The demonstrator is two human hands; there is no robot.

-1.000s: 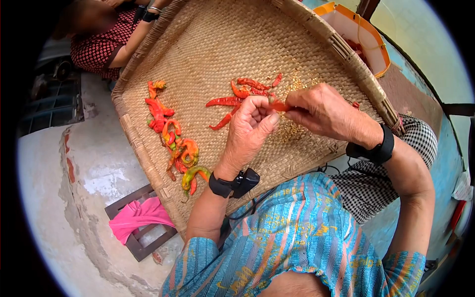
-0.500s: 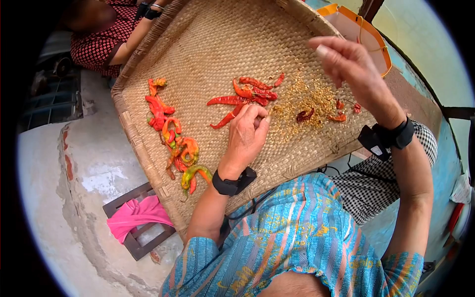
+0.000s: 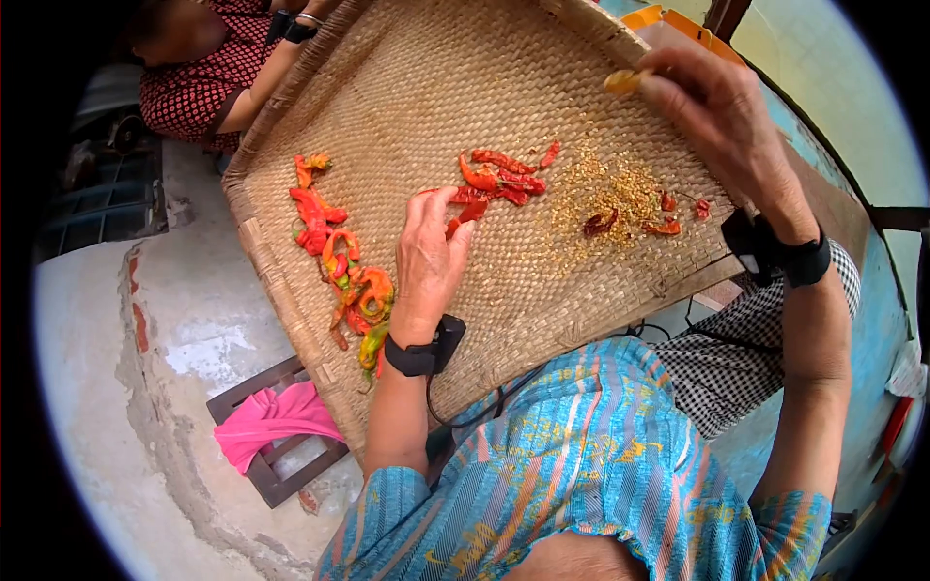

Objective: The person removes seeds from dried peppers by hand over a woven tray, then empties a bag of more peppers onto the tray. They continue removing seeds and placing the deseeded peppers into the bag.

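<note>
My left hand point(image 3: 427, 257) reaches over the red chili peppers point(image 3: 516, 184) in the middle of the woven tray point(image 3: 387, 116). Its thumb and fingers are apart, with a red chili point(image 3: 468, 217) showing between them; contact is partly hidden. Above the tray's right side, my right hand point(image 3: 722, 111) pinches a yellowish piece of chili point(image 3: 626, 81) between thumb and fingers. Loose pale seeds point(image 3: 610, 189) lie spread below it. Among them is a dark red chili piece point(image 3: 601, 223), with small red scraps point(image 3: 665, 228) to the right.
Twisted red, orange and green chilies point(image 3: 339, 261) form a line along the tray's left side. Beyond the top right rim stands an orange-rimmed container point(image 3: 668, 21). Another person point(image 3: 208, 77) sits at upper left. Pink cloth point(image 3: 276, 426) hangs over a dark wooden stool point(image 3: 300, 476).
My left hand has shifted left, and its fingers have spread from a pinch. My right hand has moved up and right, now visibly with a yellowish chili piece.
</note>
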